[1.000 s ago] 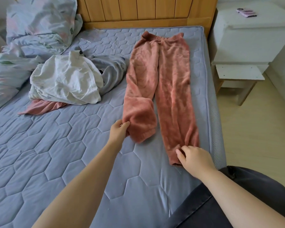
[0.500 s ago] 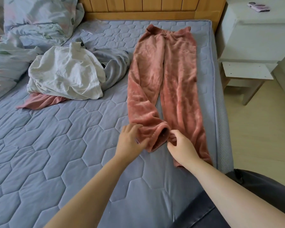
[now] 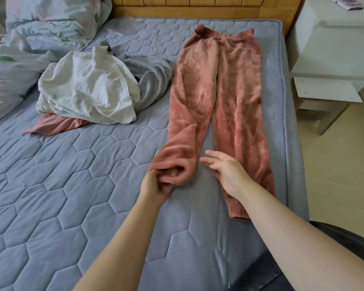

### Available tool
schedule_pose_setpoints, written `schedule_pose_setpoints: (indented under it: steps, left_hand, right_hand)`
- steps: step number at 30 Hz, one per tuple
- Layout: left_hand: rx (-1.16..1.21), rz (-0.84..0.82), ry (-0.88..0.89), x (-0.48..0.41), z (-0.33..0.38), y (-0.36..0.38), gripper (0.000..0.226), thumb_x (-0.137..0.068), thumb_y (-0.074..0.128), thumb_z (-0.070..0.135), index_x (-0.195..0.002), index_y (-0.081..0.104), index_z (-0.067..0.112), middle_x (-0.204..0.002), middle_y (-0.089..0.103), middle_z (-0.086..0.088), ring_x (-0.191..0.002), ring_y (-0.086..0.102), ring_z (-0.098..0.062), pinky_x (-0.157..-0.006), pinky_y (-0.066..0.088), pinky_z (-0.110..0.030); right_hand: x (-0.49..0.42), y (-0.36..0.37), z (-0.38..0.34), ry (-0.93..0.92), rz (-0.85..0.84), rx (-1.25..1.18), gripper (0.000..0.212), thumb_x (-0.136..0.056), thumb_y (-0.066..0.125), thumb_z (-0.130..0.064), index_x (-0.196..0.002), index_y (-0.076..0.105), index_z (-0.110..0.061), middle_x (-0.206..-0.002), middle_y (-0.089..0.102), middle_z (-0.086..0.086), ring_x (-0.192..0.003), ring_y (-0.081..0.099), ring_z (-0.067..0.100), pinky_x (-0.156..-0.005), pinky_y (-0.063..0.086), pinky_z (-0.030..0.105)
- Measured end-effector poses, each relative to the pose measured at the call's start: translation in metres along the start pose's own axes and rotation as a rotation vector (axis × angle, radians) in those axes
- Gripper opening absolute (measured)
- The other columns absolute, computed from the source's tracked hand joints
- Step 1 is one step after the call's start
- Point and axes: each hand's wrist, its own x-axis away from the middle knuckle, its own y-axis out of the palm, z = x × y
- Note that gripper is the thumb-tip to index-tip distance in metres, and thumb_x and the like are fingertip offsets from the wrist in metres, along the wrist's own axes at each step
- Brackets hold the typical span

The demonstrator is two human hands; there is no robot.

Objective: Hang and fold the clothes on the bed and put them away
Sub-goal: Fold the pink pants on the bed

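Pink fleece trousers (image 3: 223, 95) lie flat on the blue quilted mattress (image 3: 72, 185), waistband toward the wooden headboard. My left hand (image 3: 156, 183) grips the bunched cuff of the left trouser leg. My right hand (image 3: 225, 171) hovers with fingers spread between the two legs, its wrist over the right leg's lower part. A heap of clothes lies to the left: a white garment (image 3: 86, 89) on top, a grey one (image 3: 151, 80) beside it, and a pink piece (image 3: 57, 127) under it.
A rumpled floral duvet and pillow (image 3: 40, 24) fill the far left corner. A white bedside cabinet (image 3: 332, 45) stands right of the bed with a small object (image 3: 347, 4) on top. Wooden floor (image 3: 340, 171) runs along the right side.
My right hand has let go of the right leg's cuff and opened out between the legs. My left hand now grips the left cuff and has drawn it toward me.
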Motion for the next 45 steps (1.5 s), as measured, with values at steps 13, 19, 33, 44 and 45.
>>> schedule_pose_setpoints:
  steps: [13, 19, 33, 44, 45]
  left_hand:
    - [-1.077, 0.08, 0.682, 0.008, 0.01, -0.05, 0.03, -0.079, 0.052, -0.004, -0.083, 0.063, 0.023, -0.076, 0.063, 0.011, -0.076, 0.06, -0.015, -0.06, 0.039, -0.009]
    - [-0.994, -0.108, 0.621, 0.024, 0.017, -0.032, 0.029, -0.081, 0.055, -0.003, -0.077, 0.066, 0.023, -0.071, 0.065, 0.007, -0.063, 0.058, 0.0, -0.053, 0.042, -0.008]
    - [-1.113, 0.048, 1.048, 0.048, 0.036, -0.011, 0.027, -0.082, 0.05, 0.006, -0.094, 0.07, 0.02, -0.081, 0.063, 0.002, -0.073, 0.06, -0.02, -0.061, 0.047, -0.028]
    - [-1.913, -0.196, 1.054, 0.034, -0.01, -0.057, 0.035, -0.061, 0.071, 0.006, -0.093, 0.066, 0.019, -0.091, 0.055, -0.001, -0.083, 0.054, -0.025, -0.052, 0.037, -0.028]
    - [-1.918, -0.263, 1.155, 0.031, -0.015, -0.06, 0.041, -0.053, 0.074, 0.002, -0.09, 0.065, 0.018, -0.086, 0.054, -0.001, -0.078, 0.051, -0.022, -0.052, 0.04, -0.029]
  right_hand:
    - [0.007, 0.006, 0.026, 0.046, 0.028, 0.421, 0.047, -0.087, 0.054, 0.005, -0.132, 0.053, -0.009, -0.134, 0.054, 0.013, -0.117, 0.052, 0.016, -0.09, 0.042, 0.018]
    - [0.021, 0.024, 0.024, -0.139, -0.142, 0.853, 0.09, -0.066, 0.082, -0.039, -0.142, 0.035, -0.031, -0.141, 0.034, -0.006, -0.132, 0.035, 0.01, -0.11, 0.03, 0.026]
    - [0.042, 0.036, -0.021, -1.025, 0.502, 1.137, 0.01, -0.058, 0.048, -0.004, -0.063, 0.042, -0.01, -0.063, 0.043, 0.007, -0.051, 0.042, 0.029, -0.051, 0.024, 0.029]
    - [0.063, 0.028, 0.035, -0.573, 0.067, 1.645, 0.015, -0.076, 0.059, -0.006, -0.091, 0.059, -0.009, -0.102, 0.053, 0.01, -0.095, 0.054, 0.031, -0.077, 0.041, 0.037]
    - [0.063, 0.029, 0.039, -0.553, 0.079, 1.626, 0.014, -0.078, 0.061, -0.01, -0.092, 0.059, -0.01, -0.103, 0.052, 0.009, -0.097, 0.052, 0.03, -0.08, 0.042, 0.037]
